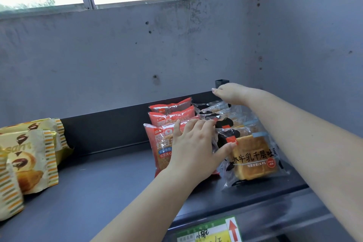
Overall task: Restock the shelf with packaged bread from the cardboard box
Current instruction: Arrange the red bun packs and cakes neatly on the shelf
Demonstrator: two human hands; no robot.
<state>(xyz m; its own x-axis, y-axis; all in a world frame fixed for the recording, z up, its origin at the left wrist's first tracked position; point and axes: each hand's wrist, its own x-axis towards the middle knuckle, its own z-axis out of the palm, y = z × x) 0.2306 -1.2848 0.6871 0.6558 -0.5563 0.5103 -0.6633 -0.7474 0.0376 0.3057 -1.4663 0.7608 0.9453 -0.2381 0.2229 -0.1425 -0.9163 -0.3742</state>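
On the dark shelf (98, 179) a row of clear toast packs (255, 159) stands at the right, with a row of red bread packs (163, 141) just left of it. My left hand (194, 147) lies with spread fingers across the front red pack, its thumb touching the front toast pack. My right hand (229, 93) reaches over the toast row to its back end, fingers pointing down behind the rearmost packs. The cardboard box is out of view.
Yellow striped pastry packs (29, 155) stand at the shelf's left end. A grey wall with a window rises behind the shelf's low back rail (110, 122). A price label (212, 232) hangs on the front edge.
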